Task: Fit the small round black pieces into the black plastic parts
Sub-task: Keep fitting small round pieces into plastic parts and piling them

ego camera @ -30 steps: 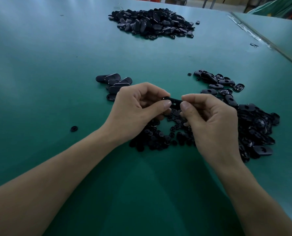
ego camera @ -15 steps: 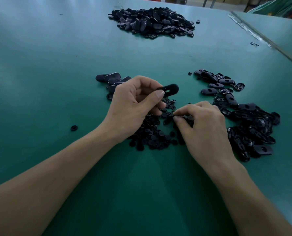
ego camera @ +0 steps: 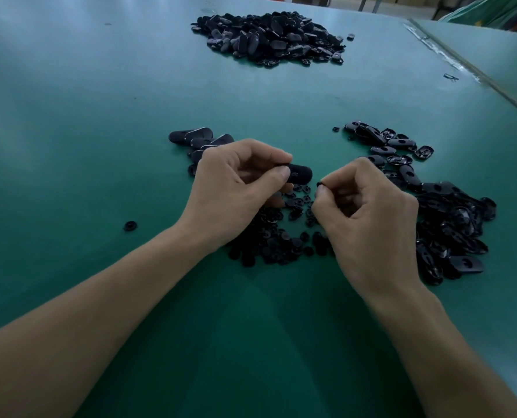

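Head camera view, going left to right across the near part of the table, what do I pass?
Lone round piece → left hand → black plastic part it grips → small round piece → right hand pinching it → heap of plastic parts.

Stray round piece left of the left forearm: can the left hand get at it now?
Likely yes. The piece lies alone on the table, nothing between it and the left hand. But that hand's grip is full with a part, so it would have to set that down first.

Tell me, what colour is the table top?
Plain green table top, seen in the head view.
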`<state>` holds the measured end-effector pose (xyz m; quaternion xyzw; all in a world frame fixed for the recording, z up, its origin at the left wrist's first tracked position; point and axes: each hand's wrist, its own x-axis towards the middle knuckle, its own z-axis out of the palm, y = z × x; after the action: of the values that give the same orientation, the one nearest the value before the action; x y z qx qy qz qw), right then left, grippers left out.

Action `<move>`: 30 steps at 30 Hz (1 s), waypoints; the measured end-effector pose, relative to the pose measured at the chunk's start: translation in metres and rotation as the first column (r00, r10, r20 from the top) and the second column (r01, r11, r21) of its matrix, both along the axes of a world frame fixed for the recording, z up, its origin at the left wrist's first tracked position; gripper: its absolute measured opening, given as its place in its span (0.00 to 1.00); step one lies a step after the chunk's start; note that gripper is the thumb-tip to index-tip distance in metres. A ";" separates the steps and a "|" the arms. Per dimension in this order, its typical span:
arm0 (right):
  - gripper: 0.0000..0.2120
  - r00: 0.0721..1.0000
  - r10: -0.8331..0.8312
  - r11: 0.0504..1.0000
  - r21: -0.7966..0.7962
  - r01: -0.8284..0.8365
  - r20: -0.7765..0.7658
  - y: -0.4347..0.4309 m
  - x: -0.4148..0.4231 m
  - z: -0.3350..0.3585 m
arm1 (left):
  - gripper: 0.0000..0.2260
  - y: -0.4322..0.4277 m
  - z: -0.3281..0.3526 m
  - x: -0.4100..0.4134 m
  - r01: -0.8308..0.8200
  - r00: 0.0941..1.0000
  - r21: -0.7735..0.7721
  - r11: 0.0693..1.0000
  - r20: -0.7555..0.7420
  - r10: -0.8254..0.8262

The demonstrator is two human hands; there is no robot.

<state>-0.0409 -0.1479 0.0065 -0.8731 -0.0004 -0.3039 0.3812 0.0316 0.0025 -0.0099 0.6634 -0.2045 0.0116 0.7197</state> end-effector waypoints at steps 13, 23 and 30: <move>0.07 0.999 0.016 0.999 0.038 -0.015 -0.033 0.001 0.000 0.000 | 0.09 0.000 -0.001 0.001 -0.020 1.000 0.062 0.998 0.000 0.020; 0.09 0.996 0.087 0.994 0.072 -0.085 -0.020 0.003 -0.001 0.003 | 0.08 -0.001 -0.002 -0.001 -0.053 0.992 0.176 0.983 0.123 0.032; 0.09 0.998 0.052 0.998 0.029 -0.051 -0.022 0.002 -0.001 0.000 | 0.06 -0.003 -0.003 -0.004 -0.002 0.993 0.135 0.991 0.120 -0.014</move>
<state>-0.0415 -0.1460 0.0061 -0.8707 -0.0142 -0.2839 0.4013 0.0277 -0.0006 -0.0127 0.7079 -0.2501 0.0356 0.6596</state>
